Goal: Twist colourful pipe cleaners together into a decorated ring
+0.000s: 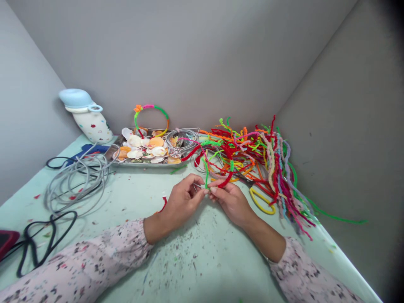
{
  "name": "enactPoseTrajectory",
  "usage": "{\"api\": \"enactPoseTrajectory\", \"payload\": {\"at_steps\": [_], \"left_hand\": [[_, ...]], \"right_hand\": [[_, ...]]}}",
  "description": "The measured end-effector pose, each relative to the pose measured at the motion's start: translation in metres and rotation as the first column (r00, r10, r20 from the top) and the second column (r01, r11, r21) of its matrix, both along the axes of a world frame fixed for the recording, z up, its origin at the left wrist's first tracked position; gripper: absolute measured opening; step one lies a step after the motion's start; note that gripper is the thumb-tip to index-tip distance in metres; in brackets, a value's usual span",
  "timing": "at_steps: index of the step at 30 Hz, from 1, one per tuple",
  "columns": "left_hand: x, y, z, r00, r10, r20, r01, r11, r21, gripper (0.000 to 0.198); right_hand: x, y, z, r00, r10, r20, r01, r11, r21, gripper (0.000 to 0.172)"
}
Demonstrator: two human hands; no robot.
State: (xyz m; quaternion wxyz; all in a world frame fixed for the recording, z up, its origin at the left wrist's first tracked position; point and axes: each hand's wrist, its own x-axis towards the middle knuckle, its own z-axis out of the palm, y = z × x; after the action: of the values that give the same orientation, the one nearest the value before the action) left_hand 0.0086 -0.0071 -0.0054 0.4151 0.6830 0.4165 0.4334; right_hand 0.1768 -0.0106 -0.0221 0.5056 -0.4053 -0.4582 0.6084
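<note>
Both hands meet at the near side of a wire ring wrapped in red and green pipe cleaner (232, 165), held just above the table. My left hand (184, 198) is closed in a pinch on the ring, where a bit of bare grey wire shows. Fingers of my right hand (232, 202) pinch it right beside, at the end of the red wrapping. A loose green pipe cleaner (206, 168) stands up from between the fingertips. Its lower end is partly hidden by the thumbs. A short red pipe cleaner piece (164, 203) lies behind my left wrist.
A metal tray (148, 165) of shells stands at the back, a finished-looking colourful ring (166, 113) upright on it. Many pipe cleaners (271, 155) heap at right by yellow-handled scissors (261, 201). Left are coiled grey wire (52, 195), a black cord (52, 240) and a bottle (91, 124).
</note>
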Motion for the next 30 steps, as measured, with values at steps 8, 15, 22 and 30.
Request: {"api": "enactPoseTrajectory", "payload": {"at_steps": [8,15,22,30], "left_hand": [[-0.0025,-0.0006,0.0041,0.995,-0.001,-0.098,0.030,0.954,0.299,0.008],[-0.0026,0.0033,-0.0014,0.994,0.023,-0.107,0.016,0.936,0.351,0.010],[-0.0034,0.0042,0.0004,0.989,0.066,-0.129,-0.018,0.941,0.338,0.011],[-0.0036,0.0059,-0.0003,0.972,0.145,-0.186,-0.074,0.936,0.344,0.008]], "right_hand": [[-0.0016,-0.0010,0.0046,0.989,0.049,-0.140,-0.056,0.998,-0.042,0.014],[-0.0002,0.0002,0.0018,0.998,0.036,-0.052,-0.036,0.999,-0.006,0.017],[-0.0006,0.0002,-0.0001,0.999,0.005,0.039,-0.007,0.999,0.041,0.021],[-0.0021,-0.0004,0.0010,0.993,-0.008,0.118,0.002,0.999,0.053,0.024]]}}
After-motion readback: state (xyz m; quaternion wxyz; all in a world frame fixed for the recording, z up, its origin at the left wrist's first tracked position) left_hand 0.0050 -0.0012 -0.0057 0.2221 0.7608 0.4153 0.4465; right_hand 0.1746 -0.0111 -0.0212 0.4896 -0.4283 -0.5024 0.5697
